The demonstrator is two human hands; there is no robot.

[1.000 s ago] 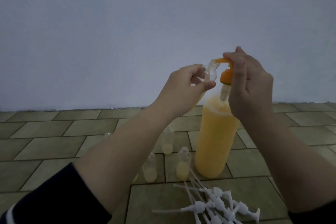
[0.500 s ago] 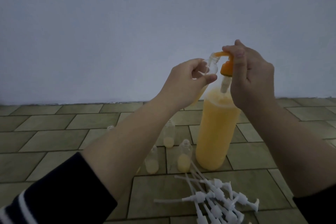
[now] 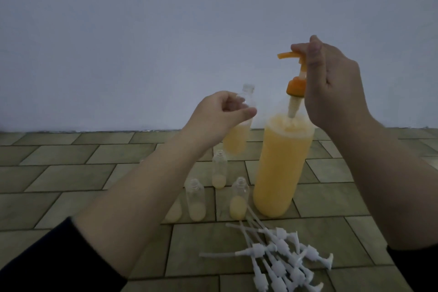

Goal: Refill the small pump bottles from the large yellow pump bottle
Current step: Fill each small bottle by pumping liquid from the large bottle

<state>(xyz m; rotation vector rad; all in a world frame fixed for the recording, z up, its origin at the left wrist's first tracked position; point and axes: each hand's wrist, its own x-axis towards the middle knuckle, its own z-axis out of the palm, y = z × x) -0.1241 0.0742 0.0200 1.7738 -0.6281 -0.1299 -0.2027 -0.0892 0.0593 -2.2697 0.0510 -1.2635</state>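
Pinching the filled small bottle (image 3: 237, 135) in our left hand (image 3: 222, 114), right hand (image 3: 331, 85) gripping the orange pump head (image 3: 290, 55), we should stand it upright at nine o'clock of the large yellow bottle (image 3: 282, 168).

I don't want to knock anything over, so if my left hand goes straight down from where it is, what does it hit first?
Probably the upright small bottle on the tiled floor below the left hand and the held bottle. Depth is unclear.
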